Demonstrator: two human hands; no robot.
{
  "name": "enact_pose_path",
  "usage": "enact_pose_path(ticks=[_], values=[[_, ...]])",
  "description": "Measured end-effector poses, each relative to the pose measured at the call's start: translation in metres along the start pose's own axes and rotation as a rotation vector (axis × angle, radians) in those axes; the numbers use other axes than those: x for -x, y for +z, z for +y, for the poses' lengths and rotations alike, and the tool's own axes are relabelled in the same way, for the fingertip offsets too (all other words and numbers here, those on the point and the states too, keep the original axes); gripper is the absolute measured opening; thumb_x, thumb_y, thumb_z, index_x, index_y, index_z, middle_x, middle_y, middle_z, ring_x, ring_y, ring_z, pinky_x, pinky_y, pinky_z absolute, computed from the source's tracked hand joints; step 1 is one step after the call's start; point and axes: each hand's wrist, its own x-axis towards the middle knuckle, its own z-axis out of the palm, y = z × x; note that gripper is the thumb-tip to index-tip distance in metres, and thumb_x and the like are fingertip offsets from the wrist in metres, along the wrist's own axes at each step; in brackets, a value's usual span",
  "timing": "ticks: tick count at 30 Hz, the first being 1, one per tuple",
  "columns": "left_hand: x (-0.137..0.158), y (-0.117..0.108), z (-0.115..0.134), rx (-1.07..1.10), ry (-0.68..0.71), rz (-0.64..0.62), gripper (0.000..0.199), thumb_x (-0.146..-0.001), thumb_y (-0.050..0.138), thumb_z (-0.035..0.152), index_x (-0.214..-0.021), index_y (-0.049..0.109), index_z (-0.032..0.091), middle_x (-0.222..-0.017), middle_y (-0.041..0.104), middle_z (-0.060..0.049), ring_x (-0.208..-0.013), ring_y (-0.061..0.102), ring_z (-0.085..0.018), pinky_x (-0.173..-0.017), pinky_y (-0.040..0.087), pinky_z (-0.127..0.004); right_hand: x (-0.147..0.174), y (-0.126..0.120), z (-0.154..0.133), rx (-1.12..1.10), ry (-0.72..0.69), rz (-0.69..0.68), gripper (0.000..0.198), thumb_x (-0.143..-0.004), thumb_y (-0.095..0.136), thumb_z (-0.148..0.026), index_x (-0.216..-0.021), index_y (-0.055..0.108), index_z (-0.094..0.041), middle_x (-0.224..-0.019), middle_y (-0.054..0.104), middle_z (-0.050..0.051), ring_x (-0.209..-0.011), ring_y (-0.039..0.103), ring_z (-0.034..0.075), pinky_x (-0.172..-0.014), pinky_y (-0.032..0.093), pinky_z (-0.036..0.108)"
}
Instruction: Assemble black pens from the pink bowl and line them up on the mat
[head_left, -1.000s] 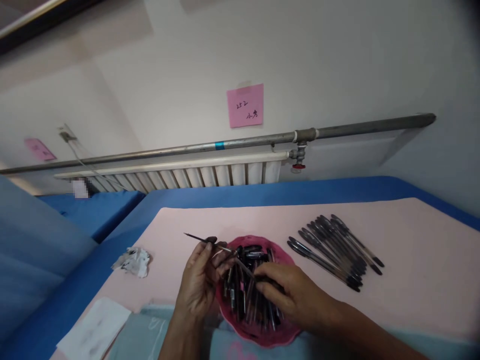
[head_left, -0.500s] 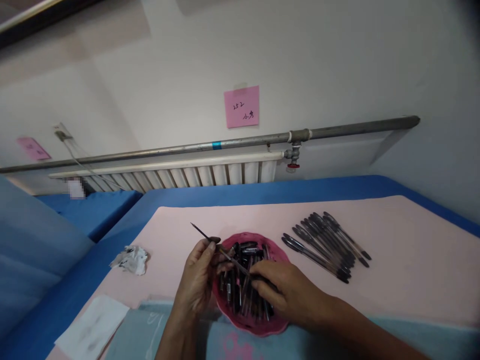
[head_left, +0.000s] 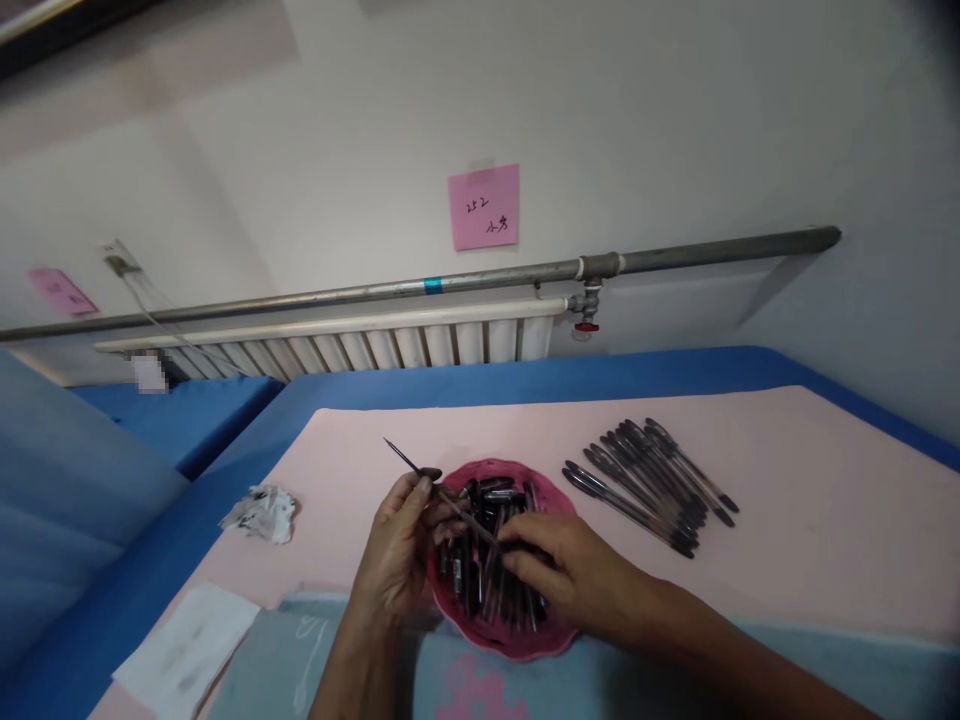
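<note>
My left hand (head_left: 395,560) is closed in a pinch on a thin dark pen refill (head_left: 402,455), whose tip points up and to the left. A small dark piece (head_left: 430,474), perhaps a pen cap, is at the same fingertips. From there a translucent pen barrel (head_left: 469,520) slants down to the fingers of my right hand (head_left: 574,565), which are closed round its other end. Whether the refill sits inside the barrel is hidden by my left fingers. Beneath both hands stands a pink basket (head_left: 561,505) holding many dark pen parts (head_left: 499,580).
Several assembled pens (head_left: 637,485) lie fanned to the right on the pink sheet (head_left: 810,520). At left are a crumpled, stained tissue (head_left: 264,514) and a flat white paper (head_left: 187,645). A blue-green cloth (head_left: 277,660) runs along the near edge. A radiator (head_left: 405,345) and pipe are behind.
The whole view has shifted slightly, with the scene a little higher. Both hands keep nearly the same hold on the refill and barrel.
</note>
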Motion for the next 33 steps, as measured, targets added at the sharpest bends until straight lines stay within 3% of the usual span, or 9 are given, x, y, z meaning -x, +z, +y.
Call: enact_pose_path(ticks=[9,14,18,24,28,33], values=[[0.0,0.002,-0.006,-0.022,-0.003,0.001,0.03,-0.064,0.076,0.029,-0.084,0.057,0.016,-0.068,0.066,0.001,-0.055,0.062,-0.01,-0.051,0.051,-0.019,0.0,0.0,-0.002,0.064,0.0,0.029,0.013,-0.082,0.05,-0.015,-0.083,0.063,-0.019,-0.078,0.065,0.003,-0.07,0.059,0.017,-0.063,0.046,0.031],[0.007,0.01,-0.014,-0.106,-0.064,-0.125,0.027,-0.069,0.072,0.033,-0.084,0.062,0.013,-0.074,0.068,-0.004,-0.063,0.063,-0.013,-0.053,0.05,-0.02,-0.002,0.002,-0.002,-0.062,0.022,0.11,0.013,-0.082,0.051,-0.015,-0.085,0.063,-0.019,-0.081,0.066,0.002,-0.073,0.061,0.016,-0.066,0.046,0.029],[0.011,0.01,-0.013,-0.107,-0.022,-0.237,0.035,-0.078,0.062,0.041,-0.098,0.065,0.013,-0.092,0.069,-0.01,-0.078,0.064,-0.018,-0.058,0.051,-0.024,-0.004,0.001,-0.002,-0.186,0.066,0.179,0.015,-0.08,0.051,-0.015,-0.086,0.064,-0.02,-0.082,0.067,0.001,-0.076,0.062,0.015,-0.069,0.047,0.028],[0.012,0.01,-0.023,-0.329,-0.064,-0.33,0.032,-0.074,0.068,0.03,-0.103,0.067,0.016,-0.104,0.067,-0.01,-0.09,0.062,-0.02,-0.067,0.051,-0.025,-0.004,0.001,-0.006,-0.289,0.118,0.251,0.014,-0.078,0.053,-0.018,-0.088,0.064,-0.02,-0.08,0.067,0.001,-0.072,0.061,0.015,-0.065,0.047,0.026],[0.017,0.02,-0.032,-0.28,-0.111,-0.288,0.033,-0.078,0.064,0.032,-0.107,0.064,0.017,-0.107,0.065,-0.01,-0.09,0.063,-0.021,-0.066,0.053,-0.027,-0.004,0.003,-0.008,-0.263,0.173,0.278,0.012,-0.076,0.054,-0.017,-0.084,0.063,-0.019,-0.075,0.065,0.0,-0.065,0.058,0.014,-0.058,0.045,0.024],[0.015,0.019,-0.021,-0.044,-0.072,-0.156,0.024,-0.075,0.067,0.027,-0.096,0.06,0.018,-0.096,0.068,-0.007,-0.081,0.066,-0.019,-0.064,0.056,-0.03,-0.004,-0.009,-0.008,-0.227,0.081,0.374,0.013,-0.079,0.056,-0.024,-0.089,0.063,-0.019,-0.086,0.067,0.002,-0.079,0.061,0.016,-0.072,0.046,0.027]])
